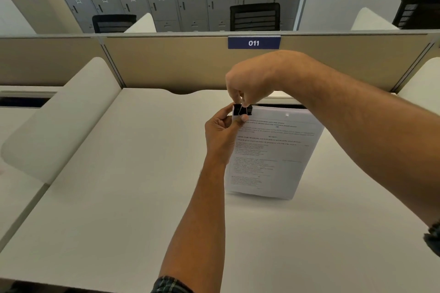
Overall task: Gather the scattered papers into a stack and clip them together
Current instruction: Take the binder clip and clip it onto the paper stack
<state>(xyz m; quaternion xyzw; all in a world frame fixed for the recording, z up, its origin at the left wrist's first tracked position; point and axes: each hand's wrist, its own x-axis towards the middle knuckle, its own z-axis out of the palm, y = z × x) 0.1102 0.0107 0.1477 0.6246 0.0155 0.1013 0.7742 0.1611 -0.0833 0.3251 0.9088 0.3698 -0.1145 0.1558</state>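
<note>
The papers (273, 150) are already gathered into one stack and held tilted up off the desk (119, 197), the near edge resting on the surface right of centre, the far edge raised. This is judged to keep the sheets squared while leaving the top left corner free for clipping. On that corner a black binder clip (242, 110) is seated — its wire handle is raised.

The left hand (222, 137) is closed on the corner, thumb on the front sheet just below the clip and fingers curled behind, so the stack is steadied against the pull. The right hand (247, 83) is brought down from above, and the wire handle is pinched between thumb and fingertips; the other fingers are curled in.

Beyond the desk a tan partition (166, 64) is seen, with a blue "011" label (253, 43).
</note>
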